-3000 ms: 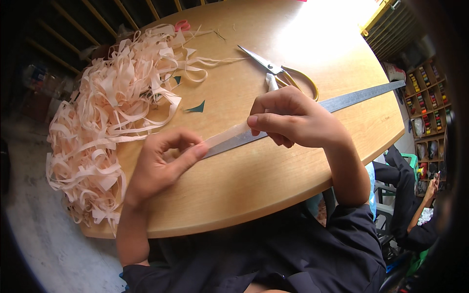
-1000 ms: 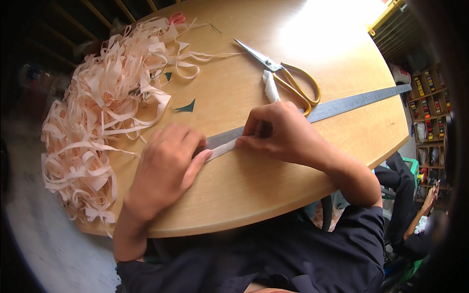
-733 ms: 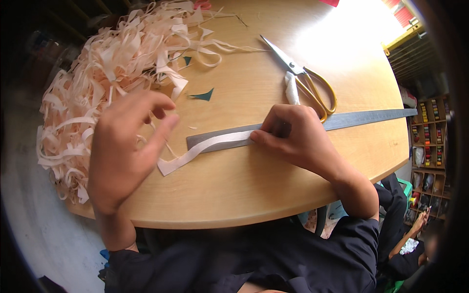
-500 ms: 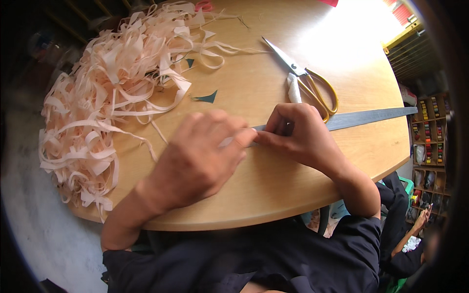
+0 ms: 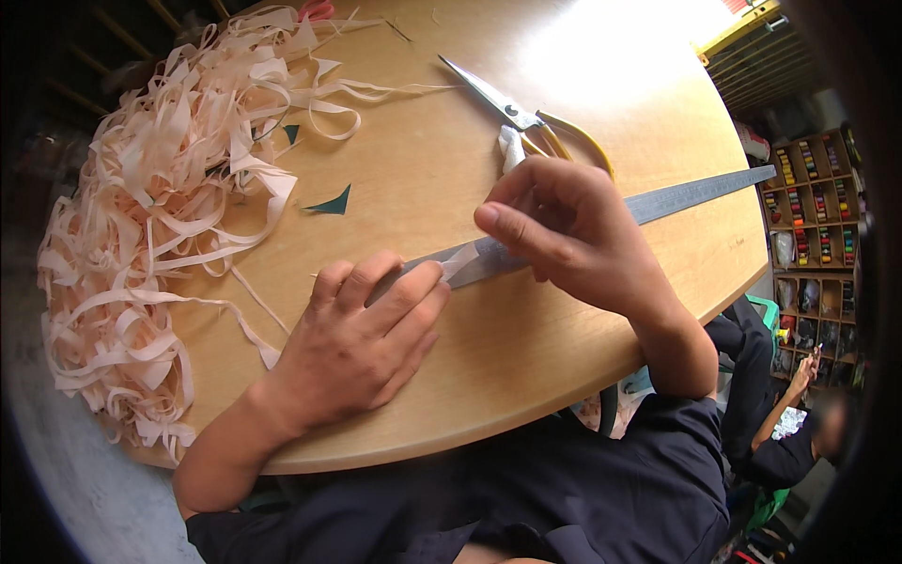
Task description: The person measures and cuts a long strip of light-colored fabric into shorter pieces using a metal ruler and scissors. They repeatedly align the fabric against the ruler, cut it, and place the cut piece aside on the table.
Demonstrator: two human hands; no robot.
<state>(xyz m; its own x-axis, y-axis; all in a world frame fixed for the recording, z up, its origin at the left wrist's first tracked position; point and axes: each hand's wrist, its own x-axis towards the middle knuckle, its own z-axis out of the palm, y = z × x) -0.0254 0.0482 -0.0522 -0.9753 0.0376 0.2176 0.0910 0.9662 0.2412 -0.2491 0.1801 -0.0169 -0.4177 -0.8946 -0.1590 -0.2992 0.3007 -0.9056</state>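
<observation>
A long metal ruler [image 5: 658, 199] lies slantwise across the wooden table, passing under both hands. My left hand [image 5: 371, 329] rests on its near left part, fingers bent. Its fingertips press on a short pale fabric strip [image 5: 461, 260] that sticks out along the ruler; the thumb is hidden. Raised over the ruler's middle is my right hand [image 5: 583, 235], thumb apart from the curled fingers, with nothing visible between them. Just beyond it lie large scissors [image 5: 507, 108] with yellow handles, one wrapped in white; the hand partly covers them.
A big tangled heap of pale peach fabric strips [image 5: 160, 216] covers the table's left side. Dark green scraps [image 5: 332, 202] lie beside it. At the right are a shelf of thread spools [image 5: 808, 202] and a seated person [image 5: 785, 442]. The table's curved edge [image 5: 451, 442] runs before me.
My right hand has let go at the strip and lifted, its thumb and fingers parting. My left hand, blurred before, now lies still on the ruler. The whole view has shifted slightly.
</observation>
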